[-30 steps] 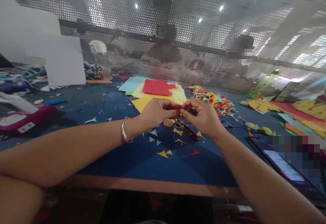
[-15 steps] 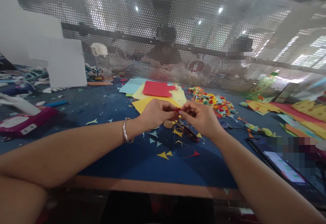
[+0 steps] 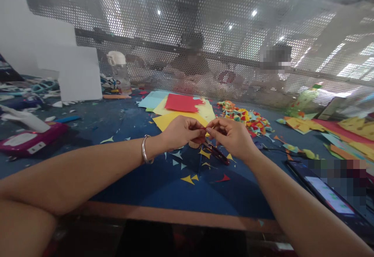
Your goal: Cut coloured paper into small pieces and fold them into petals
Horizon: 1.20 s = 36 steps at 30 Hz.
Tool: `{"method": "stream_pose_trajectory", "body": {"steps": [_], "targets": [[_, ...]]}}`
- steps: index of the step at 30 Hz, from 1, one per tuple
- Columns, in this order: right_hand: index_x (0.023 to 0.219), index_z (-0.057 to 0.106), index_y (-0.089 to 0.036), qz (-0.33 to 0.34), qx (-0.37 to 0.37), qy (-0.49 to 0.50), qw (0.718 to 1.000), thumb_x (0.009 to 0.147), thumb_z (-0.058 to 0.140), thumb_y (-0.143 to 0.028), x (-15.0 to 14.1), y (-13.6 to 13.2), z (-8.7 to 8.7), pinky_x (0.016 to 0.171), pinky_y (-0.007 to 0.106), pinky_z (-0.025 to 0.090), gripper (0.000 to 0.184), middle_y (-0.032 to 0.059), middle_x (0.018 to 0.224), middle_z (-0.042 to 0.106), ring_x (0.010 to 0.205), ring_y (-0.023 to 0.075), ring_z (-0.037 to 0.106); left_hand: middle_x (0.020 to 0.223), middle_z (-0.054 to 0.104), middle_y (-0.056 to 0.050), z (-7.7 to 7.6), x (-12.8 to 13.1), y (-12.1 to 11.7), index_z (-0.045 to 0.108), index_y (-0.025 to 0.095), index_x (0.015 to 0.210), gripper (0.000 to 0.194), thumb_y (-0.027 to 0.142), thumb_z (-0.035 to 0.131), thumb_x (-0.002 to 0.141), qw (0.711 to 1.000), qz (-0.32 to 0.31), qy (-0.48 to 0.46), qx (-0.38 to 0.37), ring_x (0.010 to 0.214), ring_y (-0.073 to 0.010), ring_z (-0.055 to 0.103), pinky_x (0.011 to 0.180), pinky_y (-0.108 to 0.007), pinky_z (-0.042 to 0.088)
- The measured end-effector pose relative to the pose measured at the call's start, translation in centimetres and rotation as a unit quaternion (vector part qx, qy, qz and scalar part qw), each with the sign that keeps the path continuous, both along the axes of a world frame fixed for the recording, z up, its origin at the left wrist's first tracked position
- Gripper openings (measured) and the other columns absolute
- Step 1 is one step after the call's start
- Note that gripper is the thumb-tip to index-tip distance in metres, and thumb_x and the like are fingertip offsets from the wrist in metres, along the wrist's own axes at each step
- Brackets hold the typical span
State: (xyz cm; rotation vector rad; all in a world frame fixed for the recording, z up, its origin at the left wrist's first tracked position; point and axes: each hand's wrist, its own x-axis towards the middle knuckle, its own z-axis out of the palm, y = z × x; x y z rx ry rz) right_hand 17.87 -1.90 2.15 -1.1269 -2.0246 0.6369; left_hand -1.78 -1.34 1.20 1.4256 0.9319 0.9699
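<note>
Pinch grip, both hands: thumb & fingers of L hand (image 3: 182,133) and R hand (image 3: 232,135) closed tip to tip on a small red piece (image 3: 205,129), mostly hidden, so can't tell its shape. Held piece is nearer the wearer than the red sheet (image 3: 181,103) and a bit to that sheet's R, above the tabletop. Pale yellow sheet (image 3: 207,111) lies under red sheet; lt. blue sheet (image 3: 150,100) to its L; deeper yellow sheet (image 3: 164,121) in front, partly behind L hand. Multicol. pile of paper bits (image 3: 248,117) R of red sheet. Dk-red tool (image 3: 219,155), type unclear, in front & slightly R of it, w/ yellow scraps (image 3: 187,179) + red scrap (image 3: 224,178) nearby. Phone (image 3: 327,194) far R of red sheet, nearer wearer; white-lidded bottle (image 3: 120,72) back L of it.
</note>
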Motion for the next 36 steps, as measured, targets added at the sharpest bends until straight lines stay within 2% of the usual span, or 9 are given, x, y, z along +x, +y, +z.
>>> {"method": "stream_pose_trajectory", "body": {"steps": [4,11,16,20,24,29,36], "targets": [[0.089,0.066,-0.019,0.016,-0.015,0.014,1.000,0.088,0.063,-0.038,0.0,0.0,0.1,0.054,0.027,0.046,0.019,0.0015,0.068,0.069,0.054,0.0116,0.057,0.067,0.074,-0.002,-0.2,0.0,0.1,0.069,0.012,0.078,0.008,0.014,0.074,0.084,1.000,-0.017,-0.010,-0.006,0.061,-0.0087,0.070,0.065,-0.021,0.058],[0.088,0.064,-0.019,0.023,-0.044,0.040,0.998,0.085,0.067,-0.039,-0.1,-0.2,0.4,0.050,0.025,0.046,0.021,-0.0001,0.064,0.067,0.049,0.0103,0.055,0.070,0.075,-0.003,0.1,-0.1,0.0,0.070,0.011,0.075,0.008,0.007,0.077,0.077,0.998,-0.059,0.006,-0.024,0.061,-0.0090,0.069,0.069,-0.024,0.059],[0.088,0.064,-0.019,0.026,-0.060,0.053,0.996,0.082,0.072,-0.046,0.0,0.0,0.4,0.050,0.026,0.049,0.029,-0.0006,0.062,0.067,0.047,0.0107,0.056,0.066,0.074,-0.002,0.1,-0.2,0.3,0.069,0.010,0.073,0.010,0.010,0.076,0.080,0.998,-0.067,0.011,-0.021,0.059,-0.0089,0.070,0.064,-0.021,0.059],[0.089,0.064,-0.018,0.031,-0.060,0.045,0.997,0.086,0.069,-0.044,0.3,0.1,0.3,0.050,0.025,0.048,0.026,-0.0001,0.064,0.068,0.047,0.0100,0.057,0.065,0.074,-0.001,-0.1,-0.3,0.4,0.070,0.011,0.071,0.011,0.009,0.077,0.079,0.998,-0.067,0.009,-0.020,0.057,-0.0085,0.070,0.062,-0.019,0.058],[0.090,0.064,-0.018,0.033,-0.066,0.047,0.996,0.086,0.068,-0.042,0.1,-0.1,0.6,0.050,0.024,0.048,0.025,-0.0003,0.063,0.068,0.047,0.0095,0.056,0.065,0.075,-0.002,-0.2,-0.3,0.5,0.071,0.011,0.072,0.011,0.011,0.076,0.081,0.998,-0.061,0.006,-0.029,0.057,-0.0093,0.070,0.063,-0.021,0.059],[0.088,0.064,-0.018,0.032,-0.078,0.053,0.995,0.082,0.072,-0.048,-0.2,-0.5,1.1,0.048,0.024,0.046,0.031,-0.0005,0.061,0.067,0.045,0.0096,0.055,0.069,0.076,-0.004,0.0,-0.2,0.2,0.070,0.011,0.073,0.011,0.012,0.076,0.083,0.997,-0.058,-0.001,-0.045,0.060,-0.0103,0.071,0.067,-0.025,0.060],[0.089,0.063,-0.018,0.035,-0.070,0.046,0.996,0.083,0.071,-0.051,0.0,-0.4,0.8,0.048,0.024,0.046,0.034,-0.0010,0.061,0.067,0.045,0.0095,0.055,0.068,0.076,-0.005,-0.1,-0.1,0.3,0.066,0.011,0.077,0.011,0.011,0.075,0.083,0.994,-0.068,-0.031,-0.079,0.062,-0.0115,0.073,0.068,-0.025,0.059]]}}
